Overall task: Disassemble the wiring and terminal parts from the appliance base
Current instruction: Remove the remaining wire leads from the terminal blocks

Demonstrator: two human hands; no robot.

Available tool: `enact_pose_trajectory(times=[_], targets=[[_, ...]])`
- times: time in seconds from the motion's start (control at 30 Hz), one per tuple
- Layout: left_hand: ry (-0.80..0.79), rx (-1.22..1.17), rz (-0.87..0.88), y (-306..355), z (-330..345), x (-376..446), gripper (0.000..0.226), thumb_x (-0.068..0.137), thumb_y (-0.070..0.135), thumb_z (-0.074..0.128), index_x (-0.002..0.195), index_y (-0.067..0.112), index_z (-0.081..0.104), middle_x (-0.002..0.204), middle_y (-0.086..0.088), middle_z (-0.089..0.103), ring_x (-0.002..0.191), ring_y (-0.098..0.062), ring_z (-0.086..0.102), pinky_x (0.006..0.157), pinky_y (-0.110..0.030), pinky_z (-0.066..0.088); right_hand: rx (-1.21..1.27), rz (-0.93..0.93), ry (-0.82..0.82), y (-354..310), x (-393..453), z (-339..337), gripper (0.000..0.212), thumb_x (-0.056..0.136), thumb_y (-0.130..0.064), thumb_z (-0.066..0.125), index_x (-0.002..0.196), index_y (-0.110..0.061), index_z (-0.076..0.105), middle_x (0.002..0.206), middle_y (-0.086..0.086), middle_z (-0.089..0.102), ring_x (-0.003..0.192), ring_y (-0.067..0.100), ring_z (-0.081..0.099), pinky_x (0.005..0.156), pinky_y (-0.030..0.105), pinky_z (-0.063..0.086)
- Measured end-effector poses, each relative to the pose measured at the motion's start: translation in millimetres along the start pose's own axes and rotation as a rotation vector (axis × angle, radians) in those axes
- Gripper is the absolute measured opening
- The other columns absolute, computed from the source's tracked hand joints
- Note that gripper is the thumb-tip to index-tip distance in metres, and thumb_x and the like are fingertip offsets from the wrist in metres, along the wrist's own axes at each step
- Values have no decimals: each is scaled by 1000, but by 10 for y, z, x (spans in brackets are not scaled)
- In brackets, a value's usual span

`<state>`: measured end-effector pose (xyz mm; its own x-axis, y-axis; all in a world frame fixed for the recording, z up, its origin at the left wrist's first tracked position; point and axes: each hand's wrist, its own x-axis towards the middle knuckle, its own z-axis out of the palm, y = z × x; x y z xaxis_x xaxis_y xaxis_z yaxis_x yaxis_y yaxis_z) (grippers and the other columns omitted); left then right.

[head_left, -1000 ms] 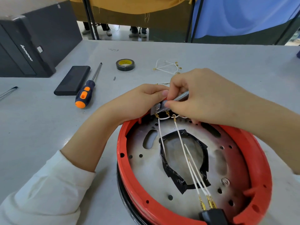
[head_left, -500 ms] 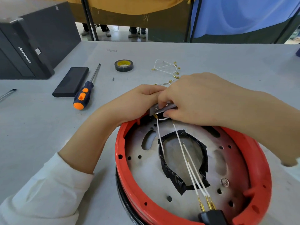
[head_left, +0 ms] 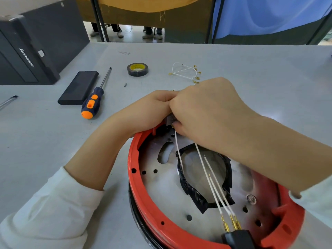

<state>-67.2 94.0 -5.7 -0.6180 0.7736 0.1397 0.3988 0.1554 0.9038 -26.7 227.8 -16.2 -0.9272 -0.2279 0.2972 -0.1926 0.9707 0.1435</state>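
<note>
Spanning the scene: grey counter (head_left: pixel 233 56), carrying every item within arm's reach.
Appliance base: round red-rimmed plastic base with a silver metal plate (head_left: pixel 161 191), at the near edge, open side up so its wiring is exposed.
Left hand (head_left: pixel 149 112): fingers curled onto a small grey metal terminal block (head_left: pixel 169 120) at the far rim, probably bracing it.
Right hand (head_left: pixel 206 112): fingers bunched at the same block; what they clamp I cannot tell.
White wires (head_left: pixel 212 186): running from the block to brass connectors near the rim.
Orange-and-blue screwdriver (head_left: pixel 95 99): left, untouched.
Removed white wire bundle (head_left: pixel 186 72): set aside, far.
</note>
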Motion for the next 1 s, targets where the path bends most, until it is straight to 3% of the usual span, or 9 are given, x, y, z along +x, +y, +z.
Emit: enact_pose_trajectory(times=[0.1,0.17,0.27,0.43,0.53,0.7,0.8,0.9,1.0], targets=[[-13,22,-17,-36,-15,11,57,89,0,41,63,41,70,63,24,64,61,11,55,63,-4,41,-18,18,30,-11,6,-3,12,61,-39,65,60,-32,55,54,-5,52,46,23,51,45,27,40],[-21,-6,-28,-53,-18,13,46,92,3,43,76,36,70,71,20,68,69,7,58,68,-8,44,-29,41,-46,-22,-4,-47,5,75,-35,62,73,-31,63,69,-4,64,63,22,62,55,29,48],[-26,-27,-28,-54,-12,17,37,97,4,42,90,31,67,74,22,68,70,9,60,68,-6,43,-7,90,26,-84,-140,-137,8,81,-31,58,77,-28,63,75,-5,65,72,18,64,61,27,47],[8,-2,-23,-28,5,14,37,100,10,41,93,37,65,82,31,68,81,17,60,73,0,40,37,165,10,-181,-274,-352,10,83,-29,55,85,-27,65,77,-3,58,70,20,54,49,22,27],[11,8,-30,-25,4,9,38,100,9,42,89,37,65,75,29,68,74,17,60,68,0,40,23,181,-23,-191,-278,-432,14,81,-31,57,91,-29,67,76,-3,53,67,21,45,49,19,18],[13,10,-44,-28,-2,-2,42,99,11,43,81,39,68,80,24,70,77,12,61,71,-4,44,110,102,-122,-68,-170,-498,15,78,-36,59,89,-32,70,94,-5,65,84,23,58,55,27,31],[24,9,-54,-44,7,12,33,100,16,44,90,32,70,88,16,72,81,6,61,78,-12,49,83,4,-171,-3,-167,-557,17,83,-40,54,89,-38,70,99,-9,66,92,20,59,64,29,39],[28,-2,-61,-49,17,24,29,101,17,44,95,30,69,97,8,73,87,1,62,82,-19,50,-43,-14,-113,-51,-236,-504,23,89,-35,44,92,-28,66,103,-8,64,92,21,60,54,27,28],[18,-12,-64,-24,22,16,34,100,15,42,96,39,66,92,24,71,90,10,62,76,-6,45,-59,47,-76,-194,-302,-446,13,90,-27,44,83,-27,54,99,-10,64,79,19,57,47,26,14]])
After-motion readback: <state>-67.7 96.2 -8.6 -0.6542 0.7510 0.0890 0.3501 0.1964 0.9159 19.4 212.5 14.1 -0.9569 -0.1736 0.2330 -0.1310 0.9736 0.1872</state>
